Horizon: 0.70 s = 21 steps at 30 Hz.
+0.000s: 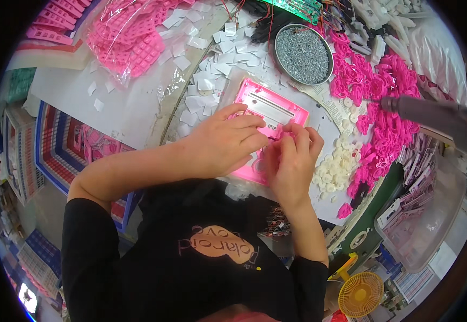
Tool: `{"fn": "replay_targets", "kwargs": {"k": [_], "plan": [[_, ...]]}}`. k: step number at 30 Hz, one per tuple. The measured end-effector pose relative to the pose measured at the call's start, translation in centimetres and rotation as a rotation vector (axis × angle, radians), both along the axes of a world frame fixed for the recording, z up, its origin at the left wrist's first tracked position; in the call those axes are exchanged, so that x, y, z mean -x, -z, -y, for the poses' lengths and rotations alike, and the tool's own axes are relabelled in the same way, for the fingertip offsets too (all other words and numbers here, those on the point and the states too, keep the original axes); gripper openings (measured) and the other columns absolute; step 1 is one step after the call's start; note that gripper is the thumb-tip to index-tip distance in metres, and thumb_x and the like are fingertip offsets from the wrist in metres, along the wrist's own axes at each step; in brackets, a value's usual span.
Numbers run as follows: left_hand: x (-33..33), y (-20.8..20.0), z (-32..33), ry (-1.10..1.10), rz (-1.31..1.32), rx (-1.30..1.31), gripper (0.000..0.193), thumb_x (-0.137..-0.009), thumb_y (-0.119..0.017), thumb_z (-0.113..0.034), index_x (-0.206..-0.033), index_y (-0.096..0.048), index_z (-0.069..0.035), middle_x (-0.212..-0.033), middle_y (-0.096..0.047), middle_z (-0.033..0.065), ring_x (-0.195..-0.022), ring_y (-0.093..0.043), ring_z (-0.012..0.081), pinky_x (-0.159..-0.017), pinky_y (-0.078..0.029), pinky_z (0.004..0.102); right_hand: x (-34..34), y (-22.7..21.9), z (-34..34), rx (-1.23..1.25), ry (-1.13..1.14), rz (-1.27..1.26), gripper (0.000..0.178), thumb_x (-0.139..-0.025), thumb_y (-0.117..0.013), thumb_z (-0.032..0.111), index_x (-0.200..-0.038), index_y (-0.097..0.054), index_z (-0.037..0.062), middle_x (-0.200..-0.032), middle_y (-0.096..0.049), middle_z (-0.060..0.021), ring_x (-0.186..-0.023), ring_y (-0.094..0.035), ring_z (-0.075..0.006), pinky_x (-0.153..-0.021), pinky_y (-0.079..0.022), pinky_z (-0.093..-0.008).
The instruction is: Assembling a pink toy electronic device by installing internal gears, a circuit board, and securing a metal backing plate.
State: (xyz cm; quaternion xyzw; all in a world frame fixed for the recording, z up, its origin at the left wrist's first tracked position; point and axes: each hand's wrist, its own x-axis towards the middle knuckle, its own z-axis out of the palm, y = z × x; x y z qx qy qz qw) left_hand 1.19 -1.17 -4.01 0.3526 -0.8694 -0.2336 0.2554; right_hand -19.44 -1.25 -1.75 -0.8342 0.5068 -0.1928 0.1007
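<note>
A shallow pink plastic casing (pixel 288 105) lies tilted on the table before me, with silvery metal strips (pixel 268 104) in its far part. My left hand (pixel 228 142) reaches over its left side, fingers bent and gripping it. Over the casing's right side, my right hand (pixel 292 155) is closed, thumb and fingers pinched around a small pink part (pixel 277 131). Both hands' fingertips nearly meet at the casing's middle, where a small dark piece shows. Exactly what lies under the fingers is hidden.
Beyond the casing stands a round metal bowl (pixel 304 55) of small screws. White square pads (pixel 204 80) lie scattered left. Pink loops (pixel 386 107) and white round parts (pixel 335 169) are heaped right, under a dark tool (pixel 427 110). Bagged pink keypads (pixel 129 43) lie far left.
</note>
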Motion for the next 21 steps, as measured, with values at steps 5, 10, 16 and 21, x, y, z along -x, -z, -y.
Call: {"fn": "replay_targets", "kwargs": {"k": [5,10,16,21], "plan": [[0.1,0.1,0.0,-0.007,0.006,0.0,0.042,-0.081,-0.074,-0.015,-0.118,-0.058,-0.005,-0.12,-0.063,0.0133,-0.129,-0.053,0.0299,-0.115,-0.032,0.0534,-0.2,-0.5,0.1,0.0,-0.021,-0.042,0.018,-0.073,-0.074,0.001,-0.087,-0.063,0.0002,-0.118,-0.061,-0.0147,-0.114,-0.048,-0.0403,-0.094,-0.043,-0.0488],[0.1,-0.2,0.3,0.017,0.017,0.0,0.04,-0.082,-0.073,-0.016,-0.118,-0.058,-0.006,-0.117,-0.064,0.0124,-0.126,-0.054,0.0299,-0.112,-0.034,0.0533,0.1,-0.3,0.3,-0.013,-0.039,-0.025,0.019,-0.073,-0.075,0.002,-0.087,-0.063,0.0009,-0.12,-0.06,-0.0148,-0.115,-0.047,-0.0411,-0.095,-0.042,-0.0496],[0.8,-2.8,7.6,0.064,0.025,-0.192,0.018,-0.085,-0.069,-0.021,-0.098,-0.065,-0.009,-0.093,-0.065,0.0125,-0.095,-0.062,0.0347,-0.088,-0.047,0.0464,0.2,0.0,0.4,0.0,0.023,0.012,0.024,-0.074,-0.077,0.008,-0.092,-0.062,0.0025,-0.123,-0.057,-0.0162,-0.116,-0.046,-0.0408,-0.094,-0.04,-0.0506],[4.3,1.1,17.7,-0.315,0.334,0.271,0.008,-0.085,-0.069,-0.021,-0.089,-0.072,-0.015,-0.09,-0.067,0.0022,-0.095,-0.063,0.0246,-0.086,-0.043,0.0449,1.8,-2.0,1.2,-0.047,-0.001,0.06,0.036,-0.073,-0.08,0.007,-0.105,-0.063,0.0055,-0.124,-0.056,-0.0159,-0.119,-0.045,-0.0382,-0.101,-0.037,-0.0505]]}}
